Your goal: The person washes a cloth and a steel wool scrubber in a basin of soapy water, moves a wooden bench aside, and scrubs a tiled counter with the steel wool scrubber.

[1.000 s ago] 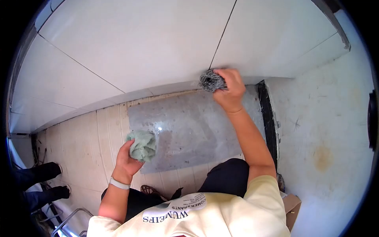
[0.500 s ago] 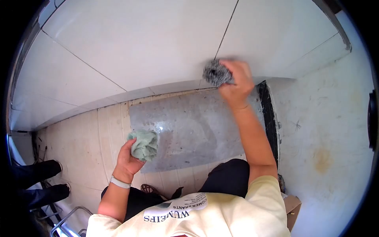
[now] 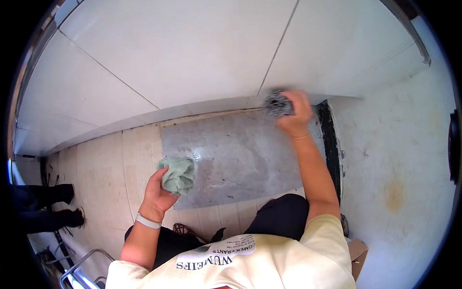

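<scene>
A crumpled pale green cloth [image 3: 179, 174] is gripped in my left hand [image 3: 158, 193], held over the left part of a grey sheet. My right hand [image 3: 298, 114] is closed around a grey metal scouring pad [image 3: 277, 104], slightly blurred by motion. The pad is at the lower edge of the white tiled surface [image 3: 202, 53], near the foot of a dark seam between tiles. Whether the pad touches the tile or its lower lip, I cannot tell.
The grey sheet [image 3: 240, 154] covers part of a pale floor [image 3: 101, 178]. To the right stands a stained white wall [image 3: 394, 159] beside a black strip [image 3: 329, 149]. Another person's dark-trousered legs [image 3: 43, 207], a metal frame [image 3: 79, 269] and a cardboard box [image 3: 357, 255] are nearby.
My right hand has moved down and a little to the right with the scouring pad, from the tile face to its lower edge. My left hand and the cloth are nearly still.
</scene>
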Motion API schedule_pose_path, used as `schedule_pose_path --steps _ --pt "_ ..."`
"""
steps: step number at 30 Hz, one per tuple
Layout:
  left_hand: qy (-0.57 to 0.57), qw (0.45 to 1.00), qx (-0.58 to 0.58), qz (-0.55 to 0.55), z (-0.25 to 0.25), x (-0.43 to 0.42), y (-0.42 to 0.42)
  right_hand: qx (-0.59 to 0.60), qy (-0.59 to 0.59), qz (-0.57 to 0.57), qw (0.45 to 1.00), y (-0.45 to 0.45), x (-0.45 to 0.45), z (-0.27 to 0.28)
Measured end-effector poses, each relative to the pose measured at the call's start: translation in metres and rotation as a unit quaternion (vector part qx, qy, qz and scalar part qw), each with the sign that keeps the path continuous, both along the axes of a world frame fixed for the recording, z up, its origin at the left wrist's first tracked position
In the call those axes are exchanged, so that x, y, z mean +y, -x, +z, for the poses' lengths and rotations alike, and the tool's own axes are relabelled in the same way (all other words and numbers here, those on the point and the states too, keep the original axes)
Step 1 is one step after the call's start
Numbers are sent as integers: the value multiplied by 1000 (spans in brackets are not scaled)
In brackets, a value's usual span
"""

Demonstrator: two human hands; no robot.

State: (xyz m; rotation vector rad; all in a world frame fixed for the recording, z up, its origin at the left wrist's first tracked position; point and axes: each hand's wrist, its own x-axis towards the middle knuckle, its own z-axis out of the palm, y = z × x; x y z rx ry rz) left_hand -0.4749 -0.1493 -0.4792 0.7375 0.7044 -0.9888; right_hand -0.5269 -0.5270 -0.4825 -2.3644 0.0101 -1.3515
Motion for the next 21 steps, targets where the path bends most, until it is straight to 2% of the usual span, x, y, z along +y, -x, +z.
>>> schedule_pose_path --steps 2,5,7,9,12,15,17,21 --pt "-1 1000 -20 1 2 -1 2 -70 -7 -117 991 5 -8 9" --pt "-18 1000 -17 3 7 -3 3 -56 -35 -155 986 5 -7 1" --pt "-15 1000 -9 3 4 -3 1 -26 -70 -140 987 -7 10 -12" --pt "-8 1000 -2 -2 1 -3 -1 -15 -55 -52 997 -22 33 -16" --pt "-25 1000 2 -7 0 -1 -2 5 -97 -27 995 -26 46 -10" --pt "-19 1000 5 2 3 -2 0 -17 -37 -73 997 -11 16 -15" --pt "-44 999 -4 -2 6 -3 2 -28 -38 -134 990 4 -9 -17" --pt "-37 999 -1 2 3 -1 1 -48 -55 -163 984 12 -24 -14"
